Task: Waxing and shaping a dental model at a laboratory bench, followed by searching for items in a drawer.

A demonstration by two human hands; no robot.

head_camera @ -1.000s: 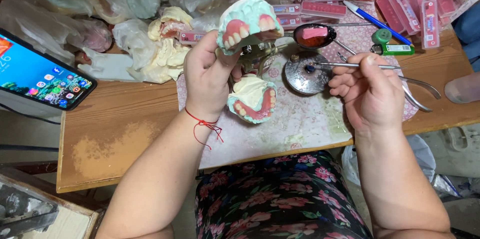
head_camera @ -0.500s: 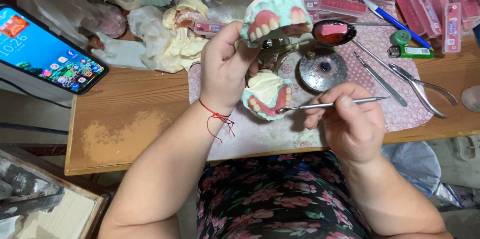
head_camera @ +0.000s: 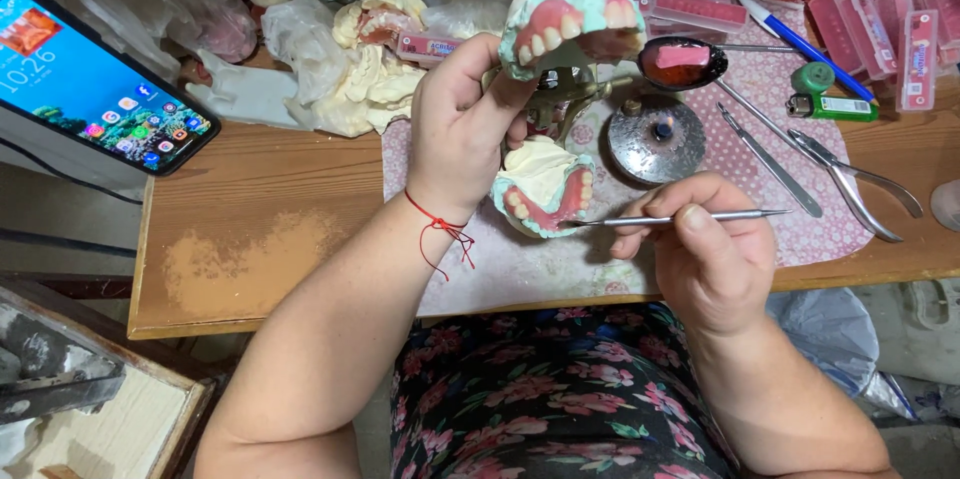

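Note:
My left hand [head_camera: 462, 129] grips a hinged dental articulator [head_camera: 560, 89] swung open. Its upper plaster cast with pink wax and white teeth [head_camera: 575, 14] is tilted up and back. The lower cast with pink wax [head_camera: 545, 194] faces me just below the hand. My right hand [head_camera: 700, 249] holds a thin metal wax-carving tool [head_camera: 680, 219] nearly level, its tip touching the right side of the lower cast's wax rim. A red string is tied round my left wrist.
A metal spoon with pink wax [head_camera: 683, 61], a round metal burner [head_camera: 656, 136], a spatula [head_camera: 770, 149], pliers [head_camera: 855, 179], a green lighter [head_camera: 830, 104], a blue pen [head_camera: 800, 39] and pink tooth trays [head_camera: 880, 19] lie on the wooden table [head_camera: 250, 229]. Phone [head_camera: 90, 89] at left, plaster casts [head_camera: 360, 79] behind.
My right hand moved the carving tool from the spoon and burner down to the lower cast, its tip now on the wax. My left hand kept the articulator open.

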